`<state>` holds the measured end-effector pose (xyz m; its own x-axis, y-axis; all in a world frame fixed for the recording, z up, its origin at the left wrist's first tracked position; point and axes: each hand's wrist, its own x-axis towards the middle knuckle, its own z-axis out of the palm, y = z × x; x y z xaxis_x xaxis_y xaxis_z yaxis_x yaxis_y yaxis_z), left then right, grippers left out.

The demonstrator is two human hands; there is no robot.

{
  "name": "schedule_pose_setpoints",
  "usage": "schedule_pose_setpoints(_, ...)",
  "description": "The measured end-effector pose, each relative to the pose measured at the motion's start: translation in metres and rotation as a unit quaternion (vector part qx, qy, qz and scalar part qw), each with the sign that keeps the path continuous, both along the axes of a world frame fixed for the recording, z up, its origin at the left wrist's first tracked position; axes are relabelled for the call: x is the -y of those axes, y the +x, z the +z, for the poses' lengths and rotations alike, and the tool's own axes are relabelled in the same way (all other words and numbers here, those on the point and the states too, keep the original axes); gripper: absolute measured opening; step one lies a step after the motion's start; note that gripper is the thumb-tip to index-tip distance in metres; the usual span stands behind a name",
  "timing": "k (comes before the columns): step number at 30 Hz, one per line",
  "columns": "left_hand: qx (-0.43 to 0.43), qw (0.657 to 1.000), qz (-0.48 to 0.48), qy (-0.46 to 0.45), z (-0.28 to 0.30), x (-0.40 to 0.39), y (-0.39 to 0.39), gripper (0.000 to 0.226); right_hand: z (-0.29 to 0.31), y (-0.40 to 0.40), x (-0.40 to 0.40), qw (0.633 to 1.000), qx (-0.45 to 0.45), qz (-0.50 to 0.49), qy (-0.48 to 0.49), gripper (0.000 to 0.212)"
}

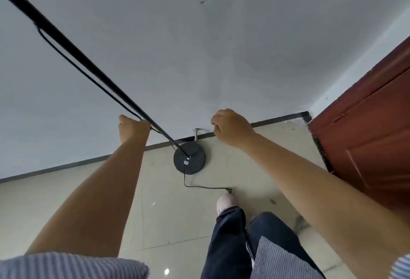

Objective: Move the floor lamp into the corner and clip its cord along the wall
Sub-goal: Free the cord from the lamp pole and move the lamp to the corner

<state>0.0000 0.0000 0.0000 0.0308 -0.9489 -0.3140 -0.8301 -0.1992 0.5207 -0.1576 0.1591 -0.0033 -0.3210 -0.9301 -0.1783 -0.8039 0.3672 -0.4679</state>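
Observation:
The floor lamp's thin black pole [88,62] rises from its round black base [193,161], which stands on the tiled floor close to the wall. A black cord [71,61] hangs in a loop beside the pole. My left hand [133,129] is closed around the cord next to the pole, low down. From the base another stretch of cord [206,187] trails across the floor and ends near my shoe [226,203]. My right hand [231,128] is curled against the wall above the skirting; whether its fingers pinch anything is hidden.
A metal door stopper [196,134] sticks up from the floor just behind the base. A red-brown door [372,141] stands at the right, near the room corner [307,115]. A dark skirting board [66,167] runs along the grey wall. My legs are below.

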Motion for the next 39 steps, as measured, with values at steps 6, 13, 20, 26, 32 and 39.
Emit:
schedule_pose_setpoints(6,-0.041,0.998,0.013,0.056,-0.015,0.051,0.001,0.046,-0.027,-0.026,0.027,0.998,0.044,0.022,0.028,0.027)
schedule_pose_setpoints(13,-0.066,0.991,0.079,0.08,-0.037,0.007,-0.006,0.026,-0.047,-0.04,0.034,0.992,0.106,0.05,0.036,0.027)
schedule_pose_setpoints(20,-0.302,0.914,0.122,0.242,-0.016,-0.034,-0.027,0.036,-0.074,-0.064,0.009,0.968,0.184,0.043,0.162,0.038)
schedule_pose_setpoints(26,-0.458,0.82,0.163,0.302,0.001,-0.06,-0.033,0.04,-0.09,-0.055,-0.015,0.887,0.387,-0.004,0.252,0.058)
schedule_pose_setpoints(32,-0.404,0.864,0.216,0.208,0.026,-0.072,-0.056,0.013,-0.084,-0.065,-0.034,0.918,0.335,0.002,0.211,0.03)
schedule_pose_setpoints(39,-0.193,0.944,0.229,-0.139,0.063,-0.066,-0.063,0.082,-0.029,-0.09,-0.013,0.983,0.182,0.027,0.001,0.03)
